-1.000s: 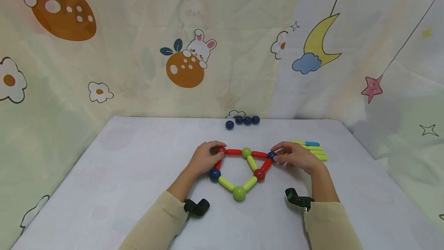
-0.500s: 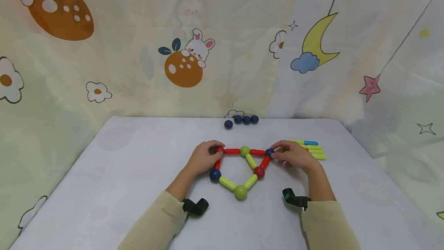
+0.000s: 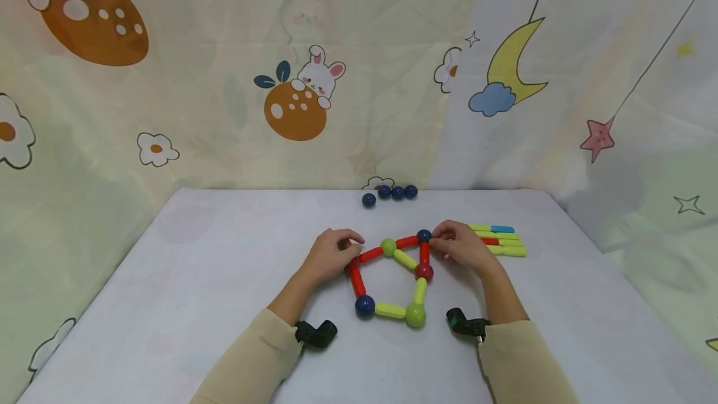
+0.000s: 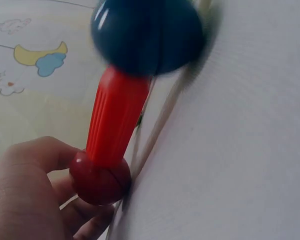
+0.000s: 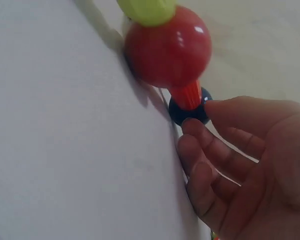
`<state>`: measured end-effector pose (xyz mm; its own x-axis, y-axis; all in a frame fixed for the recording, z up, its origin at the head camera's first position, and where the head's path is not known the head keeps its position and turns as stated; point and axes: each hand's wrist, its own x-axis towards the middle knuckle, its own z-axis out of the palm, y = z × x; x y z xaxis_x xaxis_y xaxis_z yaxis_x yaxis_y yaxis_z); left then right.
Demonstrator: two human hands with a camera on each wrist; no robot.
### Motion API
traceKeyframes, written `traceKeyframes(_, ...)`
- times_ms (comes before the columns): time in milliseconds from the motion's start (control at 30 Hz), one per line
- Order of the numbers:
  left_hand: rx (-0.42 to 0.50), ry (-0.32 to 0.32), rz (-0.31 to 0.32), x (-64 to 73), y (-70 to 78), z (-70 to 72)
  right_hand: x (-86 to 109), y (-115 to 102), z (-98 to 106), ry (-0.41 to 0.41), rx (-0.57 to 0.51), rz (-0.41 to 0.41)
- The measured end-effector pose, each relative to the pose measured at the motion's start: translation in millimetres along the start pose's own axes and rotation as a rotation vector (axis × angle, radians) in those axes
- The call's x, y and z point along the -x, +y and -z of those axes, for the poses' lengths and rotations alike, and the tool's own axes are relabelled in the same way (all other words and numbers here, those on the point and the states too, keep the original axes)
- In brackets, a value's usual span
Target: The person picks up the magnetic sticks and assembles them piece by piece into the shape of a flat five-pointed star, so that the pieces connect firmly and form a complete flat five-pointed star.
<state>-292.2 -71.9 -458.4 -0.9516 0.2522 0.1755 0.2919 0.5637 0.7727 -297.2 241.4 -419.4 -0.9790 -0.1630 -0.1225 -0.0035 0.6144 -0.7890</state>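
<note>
A flat frame of colored balls and short sticks lies on the table. In the head view, my left hand (image 3: 330, 255) is at its left corner, hiding the ball there; the left wrist view shows the fingers holding that red ball (image 4: 99, 181) at the end of a red stick (image 4: 117, 117). My right hand (image 3: 464, 247) pinches the dark blue ball (image 3: 424, 235) at the far right corner. Along the frame are a green ball (image 3: 388, 247), another red ball (image 3: 424, 272), a near blue ball (image 3: 364, 306) and a near green ball (image 3: 416, 315).
Several loose dark blue balls (image 3: 397, 192) sit at the table's far edge. Beside the right hand lie several yellow-green sticks (image 3: 507, 243), with a blue stick (image 3: 502, 229) and a red one among them. A patterned cloth (image 3: 224, 111) hangs behind the table (image 3: 168, 304).
Both hands keep their hold while the frame turns: its near green and blue balls swing right, and the right hand's blue ball moves left and away. A red loose stick comes into sight.
</note>
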Motion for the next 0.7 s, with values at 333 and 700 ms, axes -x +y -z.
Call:
traceKeyframes(333, -0.01, 0.012, -0.054, 0.4, 0.0, 0.8, -4.9, -8.1, -12.9, -0.092, -0.016, 0.055)
traceKeyframes(700, 0.001, -0.029, -0.097, 0.8, 1.8, 3.3, -5.0, -20.8, -29.0, -0.204, -0.002, 0.107)
